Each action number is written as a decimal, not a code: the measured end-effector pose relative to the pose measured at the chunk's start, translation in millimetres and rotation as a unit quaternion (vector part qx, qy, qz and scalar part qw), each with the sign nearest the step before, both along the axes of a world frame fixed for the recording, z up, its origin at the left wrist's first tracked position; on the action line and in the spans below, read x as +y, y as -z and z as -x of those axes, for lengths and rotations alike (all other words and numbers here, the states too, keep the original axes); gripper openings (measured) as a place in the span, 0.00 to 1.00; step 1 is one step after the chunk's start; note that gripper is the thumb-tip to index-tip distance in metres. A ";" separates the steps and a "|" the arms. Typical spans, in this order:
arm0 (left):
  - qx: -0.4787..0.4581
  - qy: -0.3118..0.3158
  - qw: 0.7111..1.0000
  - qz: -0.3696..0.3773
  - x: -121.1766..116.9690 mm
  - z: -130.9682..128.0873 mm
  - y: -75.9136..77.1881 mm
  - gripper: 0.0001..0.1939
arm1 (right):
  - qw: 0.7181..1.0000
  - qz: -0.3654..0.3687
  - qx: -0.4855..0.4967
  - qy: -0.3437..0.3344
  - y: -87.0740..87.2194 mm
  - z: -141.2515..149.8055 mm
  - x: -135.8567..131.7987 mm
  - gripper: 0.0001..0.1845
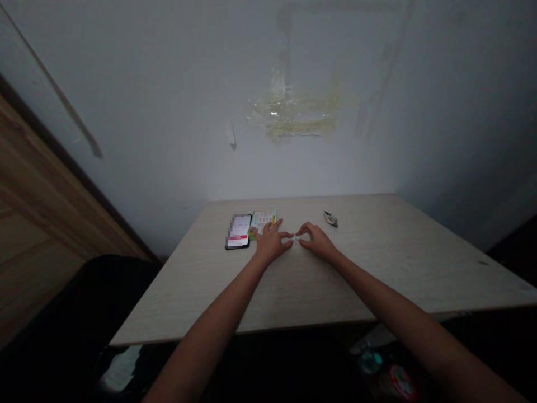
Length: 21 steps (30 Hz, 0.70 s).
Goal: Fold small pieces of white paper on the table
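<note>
On the pale tabletop (390,263), left hand (272,242) and right hand (318,240) delicately pinched a small white scrap (296,239) between fingertips (290,237), phone (238,232) at ten o'clock.

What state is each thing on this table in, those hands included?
Small white piece: lying between the fingertips of both hands, too small to identify.
Left hand: low on the table, fingers spread.
Right hand: low on the table, fingers curled.
Phone: lying flat, screen lit.
Printed card: lying flat beside the phone.
Foil packet: lying alone, untouched.
</note>
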<state>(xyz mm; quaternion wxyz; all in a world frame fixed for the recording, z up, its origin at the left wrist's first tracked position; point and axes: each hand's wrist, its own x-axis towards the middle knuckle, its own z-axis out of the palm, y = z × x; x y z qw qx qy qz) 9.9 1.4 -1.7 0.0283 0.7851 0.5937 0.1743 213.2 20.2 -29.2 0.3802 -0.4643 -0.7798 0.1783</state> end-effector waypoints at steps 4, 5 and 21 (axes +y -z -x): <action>-0.003 0.004 1.000 -0.008 -1.4 0.2 1.7 0.16 | 1.000 -0.004 -0.004 -0.001 1.3 0.2 -0.3 0.15; -0.004 0.005 1.000 -0.007 -1.7 0.3 1.8 0.16 | 1.000 -0.005 -0.005 -0.002 1.1 0.2 -0.8 0.15; -0.003 0.002 1.000 0.004 -0.1 3.6 0.8 0.13 | 1.000 -0.008 0.010 -0.017 -4.7 0.2 -5.8 0.15</action>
